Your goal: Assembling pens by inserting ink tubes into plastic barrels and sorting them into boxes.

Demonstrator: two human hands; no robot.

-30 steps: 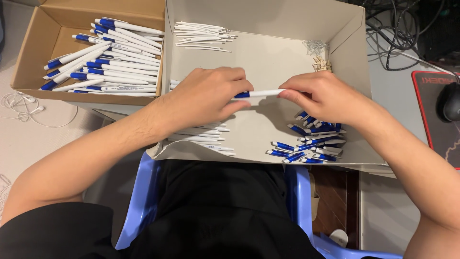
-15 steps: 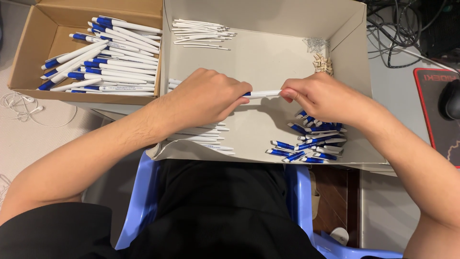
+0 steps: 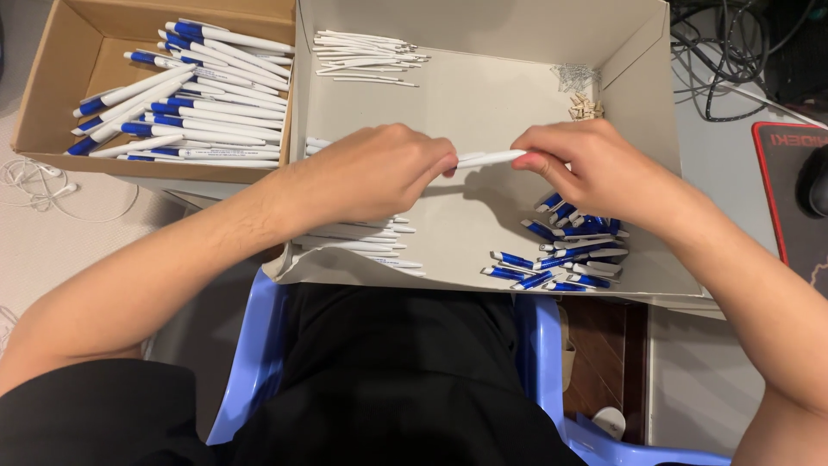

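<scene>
- Head view, looking down: I see both hands meeting over a shallow white cardboard tray (image 3: 483, 103) that rests across the lap.
- Left hand (image 3: 371, 177) is curled shut, its fingertips pinched on one end of a white pen barrel (image 3: 490, 159).
- Right hand (image 3: 595, 168) pinches the other end of that same barrel, thumb and forefinger closed on it; the barrel lies level between the two hands, held just above the tray floor.
- Beneath my left hand lies a heap of white barrels (image 3: 362, 242), partly hidden by the wrist.
- Below my right hand sits a pile of blue pen parts (image 3: 565, 255) near the tray's front edge.
- At the tray's far wall I see a bundle of thin white refills (image 3: 366, 56), and in the far right corner a small cluster of springs (image 3: 572, 78) with some tiny tan pieces (image 3: 586, 107) just beside them.
- Left of the tray stands a brown cardboard box (image 3: 52, 86) filled with finished blue-and-white pens (image 3: 198, 95).
- Blue plastic chair (image 3: 259, 362) shows under the lap; white earphones (image 3: 39, 177) lie on the floor at the left, and black cables (image 3: 724, 52) lie at the upper right.
</scene>
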